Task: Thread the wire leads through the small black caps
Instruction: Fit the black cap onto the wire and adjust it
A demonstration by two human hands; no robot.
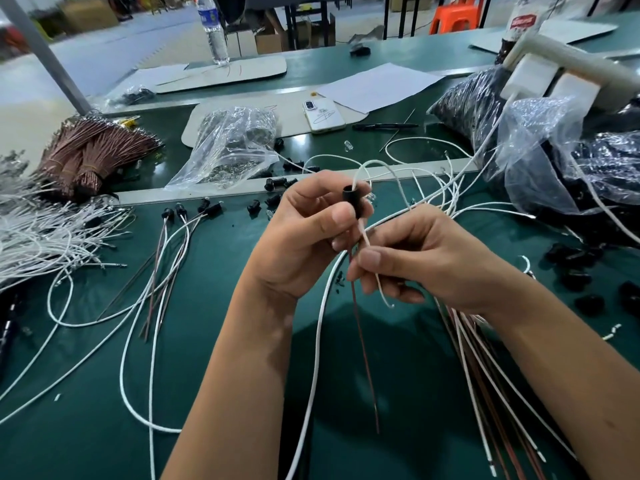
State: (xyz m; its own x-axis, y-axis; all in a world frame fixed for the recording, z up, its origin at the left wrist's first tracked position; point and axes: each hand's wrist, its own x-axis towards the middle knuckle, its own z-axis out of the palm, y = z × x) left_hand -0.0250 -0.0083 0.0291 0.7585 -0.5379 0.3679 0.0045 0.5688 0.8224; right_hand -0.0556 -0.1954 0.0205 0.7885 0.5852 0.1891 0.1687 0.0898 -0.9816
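Observation:
My left hand (308, 233) holds a small black cap (353, 199) between thumb and fingers above the green table. A white lead (377, 168) loops out of the cap's top and comes out below it. My right hand (426, 261) pinches that white lead (369, 242) just under the cap. A thin red-brown lead (363, 341) hangs down from between the hands. Several finished caps with leads (180, 216) lie to the left.
Loose black caps (277, 183) lie along the grey strip and at the right (581, 278). White wire piles (41, 233), a brown wire bundle (90, 150), plastic bags (232, 147) (554, 161), a phone (323, 116), a pen (384, 126) and a water bottle (213, 29) crowd the table (225, 341).

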